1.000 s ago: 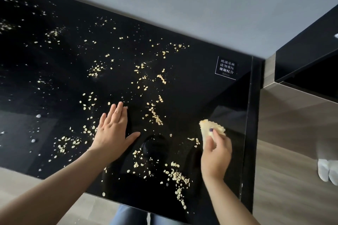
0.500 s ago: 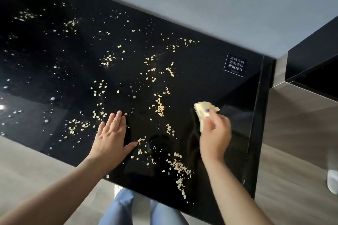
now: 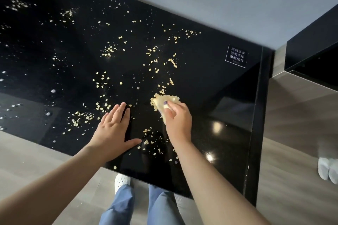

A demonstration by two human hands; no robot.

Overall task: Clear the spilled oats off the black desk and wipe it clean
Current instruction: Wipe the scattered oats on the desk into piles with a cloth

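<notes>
Two hands on the table (image 3: 210, 86): the right hand (image 3: 178, 118) pinches a yellow cloth (image 3: 165, 99); left of it, the left hand (image 3: 113, 129) lies flat, fingers (image 3: 119, 110) straight, seemingly damming oats (image 3: 155, 64).

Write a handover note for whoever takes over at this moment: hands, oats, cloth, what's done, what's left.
Left hand: open, flat on the black desk near its front edge.
Right hand: fingers grip a yellow cloth pressed on the desk, with a few oats bunched at its left edge.
Done: the desk's right end looks free of oats.
Left: oats scattered over most of the desk; gather them, then wipe.
</notes>
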